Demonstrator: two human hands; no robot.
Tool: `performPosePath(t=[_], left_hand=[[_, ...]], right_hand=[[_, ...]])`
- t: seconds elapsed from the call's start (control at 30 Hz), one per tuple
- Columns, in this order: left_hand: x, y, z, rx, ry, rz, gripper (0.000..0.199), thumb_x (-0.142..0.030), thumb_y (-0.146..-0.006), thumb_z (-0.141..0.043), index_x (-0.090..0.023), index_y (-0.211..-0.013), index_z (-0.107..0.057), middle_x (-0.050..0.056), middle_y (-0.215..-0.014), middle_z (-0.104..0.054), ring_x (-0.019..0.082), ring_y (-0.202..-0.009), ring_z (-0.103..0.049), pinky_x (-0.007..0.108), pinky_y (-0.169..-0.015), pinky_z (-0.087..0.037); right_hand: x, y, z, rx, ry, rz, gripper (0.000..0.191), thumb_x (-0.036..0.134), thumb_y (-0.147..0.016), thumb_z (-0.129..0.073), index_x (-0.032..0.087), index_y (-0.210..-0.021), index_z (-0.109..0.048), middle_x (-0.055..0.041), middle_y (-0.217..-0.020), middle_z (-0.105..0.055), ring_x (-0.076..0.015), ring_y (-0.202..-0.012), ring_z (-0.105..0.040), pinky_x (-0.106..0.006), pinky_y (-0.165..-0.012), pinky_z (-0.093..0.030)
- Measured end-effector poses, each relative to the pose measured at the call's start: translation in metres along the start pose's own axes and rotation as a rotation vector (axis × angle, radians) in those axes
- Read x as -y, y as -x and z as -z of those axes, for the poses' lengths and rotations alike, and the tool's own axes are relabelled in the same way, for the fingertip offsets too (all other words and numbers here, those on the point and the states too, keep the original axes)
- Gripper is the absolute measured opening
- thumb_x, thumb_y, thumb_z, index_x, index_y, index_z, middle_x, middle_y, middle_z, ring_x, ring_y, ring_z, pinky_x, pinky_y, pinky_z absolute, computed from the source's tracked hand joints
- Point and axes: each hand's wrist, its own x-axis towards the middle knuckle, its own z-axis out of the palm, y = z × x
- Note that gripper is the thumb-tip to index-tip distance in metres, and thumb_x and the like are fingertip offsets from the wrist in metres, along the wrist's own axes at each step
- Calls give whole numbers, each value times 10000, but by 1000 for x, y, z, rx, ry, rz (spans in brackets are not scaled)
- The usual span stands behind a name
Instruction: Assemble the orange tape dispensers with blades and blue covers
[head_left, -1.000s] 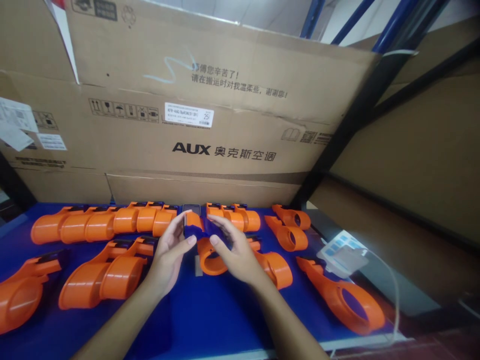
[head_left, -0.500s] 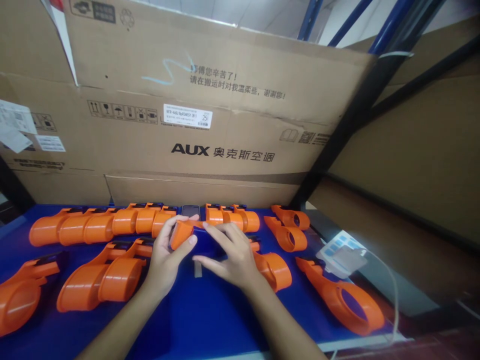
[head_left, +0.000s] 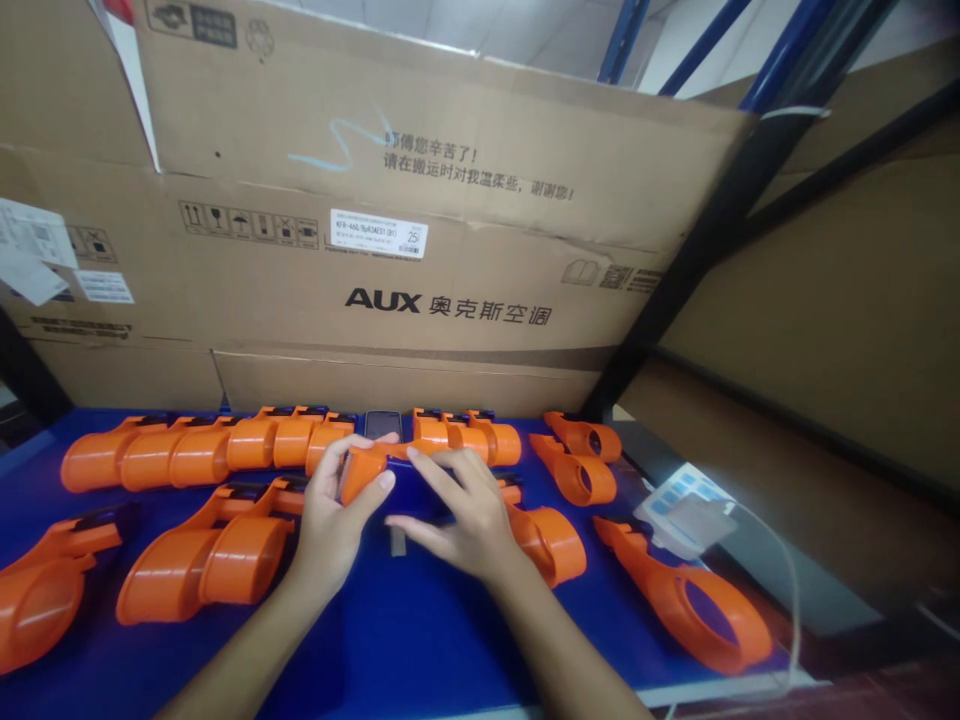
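My left hand is closed on an orange plastic piece at the middle of the view, with the thumb across its near side. My right hand is beside it on the right, thumb and fingers apart, the fingertips at the right end of the same piece. A dark blue part shows between the two hands. A small grey strip lies on the blue surface below them. The piece's far end is partly hidden by my fingers.
Several orange ring-shaped tape dispensers line the back left; others stand at front left and right. A dark device lies at the back. A white box with a cable sits right. A large cardboard sheet stands behind.
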Motion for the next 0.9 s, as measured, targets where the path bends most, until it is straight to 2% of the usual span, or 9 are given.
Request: performPosePath(t=[0.13, 0.2, 0.27, 0.33, 0.43, 0.53, 0.67, 0.77, 0.9], left_hand=[[-2, 2, 1, 83, 83, 35, 498, -345, -804, -804, -271, -1264, -626, 97, -1335, -680, 310, -1289, -597, 441, -1100, -437], [-3, 3, 3, 129, 129, 28, 534, -406, -838, -754, -256, -1333, -621, 102, -1335, -667, 282, -1189, -642, 373, -988, -513], [-2, 4, 6, 160, 105, 56, 537, -388, -822, -772, -251, -1324, -642, 77, -1168, -718, 191, -883, -692, 264, -725, -552], [-1, 4, 8, 195, 39, 138, 495, -341, -805, -799, -256, -1275, -669, 16, -886, -718, 102, -574, -582, 197, -474, -438], [1, 4, 6, 181, 2, 190, 421, -339, -807, -810, -244, -1201, -696, -12, -758, -692, 99, -506, -559, 203, -468, -431], [2, 0, 2, 42, 42, 134, 410, -356, -794, -831, -229, -1161, -701, 18, -908, -749, 146, -696, -677, 252, -677, -530], [-1, -9, 3, -118, 100, 116, 399, -401, -813, -819, -231, -1138, -664, -24, -841, -735, 100, -603, -643, 195, -557, -484], [-1, -11, 6, -155, 142, 135, 415, -448, -818, -807, -226, -1126, -638, -38, -796, -711, 89, -565, -629, 177, -506, -469], [1, -11, 7, -127, 128, 161, 433, -522, -814, -786, -199, -1055, -627, -38, -743, -672, 89, -516, -600, 196, -490, -500]], right_hand=[[1, -3, 3, 9, -136, -114, 758, 510, -789, -823, 294, -1467, -561, -120, -1170, -702, -321, -1045, -670, -496, -955, -552], [0, -3, 3, 24, -329, -226, 621, 519, -879, -725, 281, -1437, -587, -113, -1214, -704, -314, -1088, -675, -488, -986, -541], [-1, -3, 1, 47, -557, -361, 457, 552, -984, -553, 263, -1316, -676, -88, -1165, -732, -296, -1084, -684, -467, -974, -548], [-2, -1, -3, 83, -720, -511, 493, 612, -1010, -450, 235, -1098, -756, -56, -983, -755, -271, -962, -702, -428, -882, -580], [-2, 0, -7, 147, -782, -665, 546, 667, -978, -469, 208, -902, -754, -29, -785, -714, -239, -803, -680, -384, -765, -588], [1, -4, -1, 105, -717, -555, 544, 660, -995, -432, 228, -1151, -724, -72, -1032, -740, -275, -1038, -681, -424, -916, -563], [5, -10, 15, 133, -517, -164, 788, 739, -830, -640, 248, -1439, -543, -137, -1457, -560, -341, -1335, -545, -483, -1127, -442], [4, -7, 17, 135, -375, -43, 756, 606, -753, -810, 234, -1372, -586, -153, -1398, -607, -342, -1288, -592, -473, -1125, -455], [2, 0, 7, 1, -308, -68, 615, 558, -765, -817, 202, -1235, -645, -141, -1199, -715, -329, -1106, -691, -446, -1012, -542]])
